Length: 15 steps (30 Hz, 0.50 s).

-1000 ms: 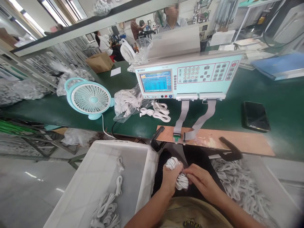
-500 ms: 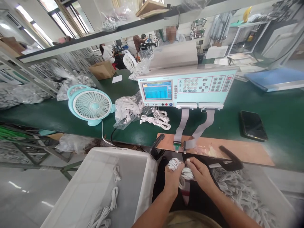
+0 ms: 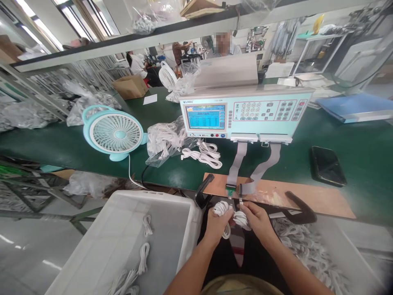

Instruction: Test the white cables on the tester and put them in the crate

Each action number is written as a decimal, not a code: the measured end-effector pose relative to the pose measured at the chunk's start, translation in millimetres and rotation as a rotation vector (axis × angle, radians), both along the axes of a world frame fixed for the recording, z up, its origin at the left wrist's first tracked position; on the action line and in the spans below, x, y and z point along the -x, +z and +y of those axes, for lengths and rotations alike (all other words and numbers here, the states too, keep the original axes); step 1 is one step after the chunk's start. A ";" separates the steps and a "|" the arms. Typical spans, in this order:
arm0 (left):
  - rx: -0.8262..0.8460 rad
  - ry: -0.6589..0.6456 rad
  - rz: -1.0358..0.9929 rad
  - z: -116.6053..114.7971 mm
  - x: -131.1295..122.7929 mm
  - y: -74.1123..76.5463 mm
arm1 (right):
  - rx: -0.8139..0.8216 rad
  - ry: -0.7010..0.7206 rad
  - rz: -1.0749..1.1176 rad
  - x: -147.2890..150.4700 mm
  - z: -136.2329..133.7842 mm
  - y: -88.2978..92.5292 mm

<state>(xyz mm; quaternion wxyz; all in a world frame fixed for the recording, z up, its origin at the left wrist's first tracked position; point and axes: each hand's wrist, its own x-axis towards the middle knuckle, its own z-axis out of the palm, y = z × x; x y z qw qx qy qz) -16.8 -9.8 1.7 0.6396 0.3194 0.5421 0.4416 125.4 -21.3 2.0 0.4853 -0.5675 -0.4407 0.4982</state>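
Note:
My left hand (image 3: 215,222) is closed around a bundle of coiled white cables (image 3: 221,209), held just below the bench edge. My right hand (image 3: 257,219) pinches another white cable coil (image 3: 241,219) beside it, its fingertips close to the small connectors (image 3: 235,190) on the wooden board (image 3: 307,191). Two grey ribbon cables (image 3: 238,162) run from those connectors up to the pale blue tester (image 3: 245,112) with its lit screen (image 3: 206,116).
A white bin (image 3: 172,217) at my left holds a few coiled cables; a bin of many cables (image 3: 303,241) lies at my right. On the green bench stand a blue fan (image 3: 112,132), a bag of cables (image 3: 166,139), loose coils (image 3: 204,153) and a black phone (image 3: 328,166). People sit beyond.
Both hands have risen from my lap toward the board's connectors, carrying the cable coils. The right hand now holds its own coil apart from the left bundle.

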 end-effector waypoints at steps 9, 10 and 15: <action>-0.072 -0.194 0.062 11.1 14.8 12.1 | 0.062 -0.031 0.086 2.9 1.5 -0.2; -0.078 -0.208 0.061 11.9 15.5 11.8 | 0.064 -0.042 0.094 3.4 1.6 0.1; -0.064 -0.178 0.060 13.8 13.5 10.1 | 0.147 -0.064 0.238 6.9 2.9 0.8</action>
